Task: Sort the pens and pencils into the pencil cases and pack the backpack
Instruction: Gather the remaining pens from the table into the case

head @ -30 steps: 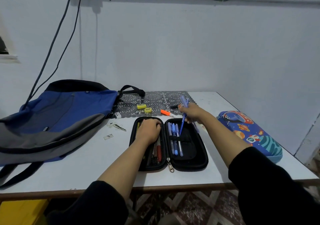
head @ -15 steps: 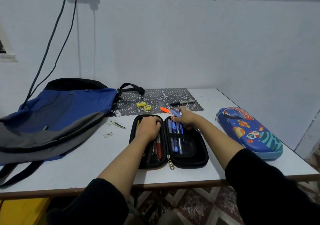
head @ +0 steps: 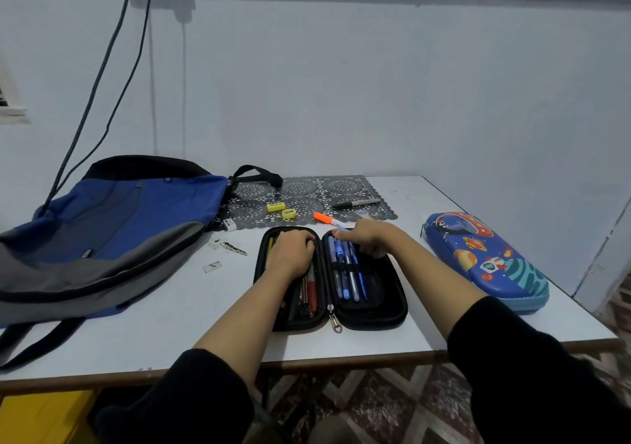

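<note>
Your right hand (head: 367,238) pinches blue pens (head: 345,272) into the black case (head: 392,313); left hand (head: 292,252) curled, grip unclear. Next, reach the orange highlighter (head: 326,218).

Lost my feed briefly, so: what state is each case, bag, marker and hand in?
black pencil case, unzipped, open flat
space pencil case, shut
backpack, lying flat; zip unseen
black marker, capped
orange highlighter, capped
left hand, rests on case's left half
right hand, fingers at blue pens; grip unclear
</note>
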